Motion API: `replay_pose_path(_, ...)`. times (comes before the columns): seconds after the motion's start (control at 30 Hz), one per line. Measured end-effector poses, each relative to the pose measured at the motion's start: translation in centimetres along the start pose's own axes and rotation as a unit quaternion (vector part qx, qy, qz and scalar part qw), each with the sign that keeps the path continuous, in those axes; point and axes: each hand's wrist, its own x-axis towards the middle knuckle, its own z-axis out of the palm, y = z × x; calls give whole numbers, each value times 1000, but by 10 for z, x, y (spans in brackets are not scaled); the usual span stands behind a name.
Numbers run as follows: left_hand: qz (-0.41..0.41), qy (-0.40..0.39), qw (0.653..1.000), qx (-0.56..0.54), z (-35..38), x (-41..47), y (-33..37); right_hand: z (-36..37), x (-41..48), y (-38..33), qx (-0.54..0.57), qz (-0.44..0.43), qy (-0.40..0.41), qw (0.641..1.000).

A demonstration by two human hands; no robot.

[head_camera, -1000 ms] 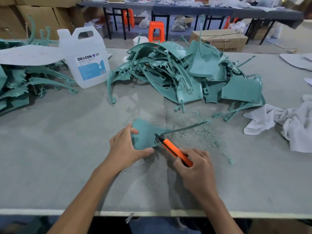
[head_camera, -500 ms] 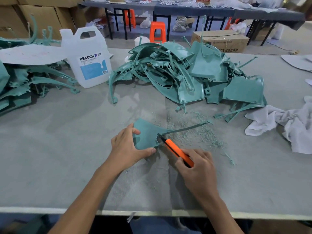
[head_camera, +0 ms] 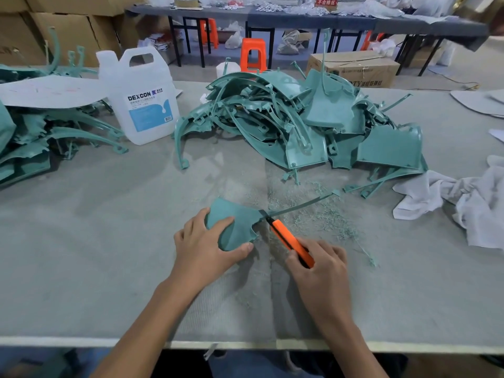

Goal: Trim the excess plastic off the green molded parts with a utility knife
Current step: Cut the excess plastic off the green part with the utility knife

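The table (head_camera: 81, 255) is lit evenly by soft light; faint shadows are cast beside the pile of green parts (head_camera: 300, 126). The upper corners are bent by wide-angle distortion.

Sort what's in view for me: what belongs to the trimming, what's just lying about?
Job: green part held by left hand; knife in right hand; pile of green parts.
Lying about: white jug; white cloth; cardboard box; orange stool.

Grey felt table (head_camera: 81, 241). On it: central heap of green parts (head_camera: 300, 126); 2nd heap (head_camera: 27, 154) far left; white jug (head_camera: 141, 105) between them; white cloth (head_camera: 450, 197) right; green shavings (head_camera: 321, 216) and 1 separate green part (head_camera: 237, 222) near centre-front.
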Motion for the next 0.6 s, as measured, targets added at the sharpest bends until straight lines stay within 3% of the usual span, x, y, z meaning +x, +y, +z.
replay_pose_path(0.13,-8,6,1000,-1,2,-4,4,-1,-1,0,2,33,71,997)
replay_pose_path(0.27,-7,15,999,31,-2,-3,6,0,-2,-1,-9,-50,15,999)
replay_pose_path(0.37,20,16,998,58,-7,0,8,-3,0,-1,11,-29,12,999)
replay_pose_path(0.6,14,-26,999,21,0,-2,10,-39,23,13,5,46,142,989)
